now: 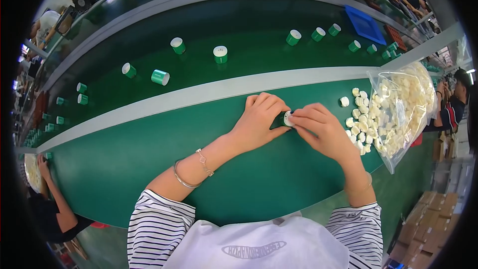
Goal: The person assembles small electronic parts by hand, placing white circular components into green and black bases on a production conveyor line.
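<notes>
My left hand [258,119] is wrapped round a small green cylinder with a white, dotted top [288,118], above the green work table [239,169]. The cylinder is tilted so that its white end points toward my right hand [324,128]. The thumb and fingers of that hand are closed at the white end and touch it. Whether a small piece is pinched there is hidden by the fingers. To the right of my right hand lies a loose pile of cream-white caps [362,119], spilling from a clear plastic bag [406,109] full of them.
Beyond a pale metal rail [239,83] runs a dark green belt with several green-and-white cylinders, one on its side [160,77]. A blue tray [365,24] lies at the far right. Other people work at both sides. Cardboard boxes [428,219] are stacked at lower right.
</notes>
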### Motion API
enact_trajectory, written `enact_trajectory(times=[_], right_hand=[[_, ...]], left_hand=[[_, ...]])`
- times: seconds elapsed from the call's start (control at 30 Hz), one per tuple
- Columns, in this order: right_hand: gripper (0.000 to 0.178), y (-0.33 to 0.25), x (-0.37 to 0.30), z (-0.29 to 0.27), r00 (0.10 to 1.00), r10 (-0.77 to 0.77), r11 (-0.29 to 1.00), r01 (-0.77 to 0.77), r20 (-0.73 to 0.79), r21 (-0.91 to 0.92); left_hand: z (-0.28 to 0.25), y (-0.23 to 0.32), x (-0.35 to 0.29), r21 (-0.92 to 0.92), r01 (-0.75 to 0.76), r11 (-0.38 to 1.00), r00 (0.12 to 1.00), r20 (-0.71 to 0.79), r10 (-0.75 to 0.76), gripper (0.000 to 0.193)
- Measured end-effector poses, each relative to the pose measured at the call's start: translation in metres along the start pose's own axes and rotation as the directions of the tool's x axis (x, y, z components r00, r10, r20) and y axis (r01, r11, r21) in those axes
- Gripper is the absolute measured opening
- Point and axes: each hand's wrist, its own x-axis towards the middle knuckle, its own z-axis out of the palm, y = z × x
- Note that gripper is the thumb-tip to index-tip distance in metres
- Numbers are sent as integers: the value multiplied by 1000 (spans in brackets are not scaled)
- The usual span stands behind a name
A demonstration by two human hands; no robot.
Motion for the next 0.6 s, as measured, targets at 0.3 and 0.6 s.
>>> enact_trajectory(times=[0.3,0.6], right_hand=[[31,3,12,-13,954,-70,986,112,293,-127],[19,4,11,-14,964,-22,996,45,264,-80]], left_hand=[[0,2,0,-6,36,999,999,31,-36,39],[4,-2,6,8,28,1000,999,28,-29,37]])
